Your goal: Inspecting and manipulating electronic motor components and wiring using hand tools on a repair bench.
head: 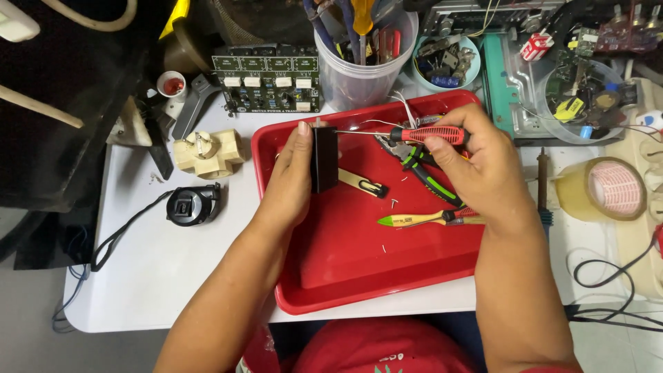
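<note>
Head view: I log my left hand (293, 173) clamped on a black rectangular block (324, 159), its far face hidden. My right hand (476, 162) grips a red-handled screwdriver (421, 134), tip at the block's top. Both hang over a glossy red plastic tray (359, 276) on a white table (173, 276), pliers (425, 166) partly covered.

Electronics repair workshop: green circuit board (268, 81) and clear plastic tool cup (364, 72) beyond left hand (293, 176); soldering iron (543, 186) right of right hand (476, 162).
</note>
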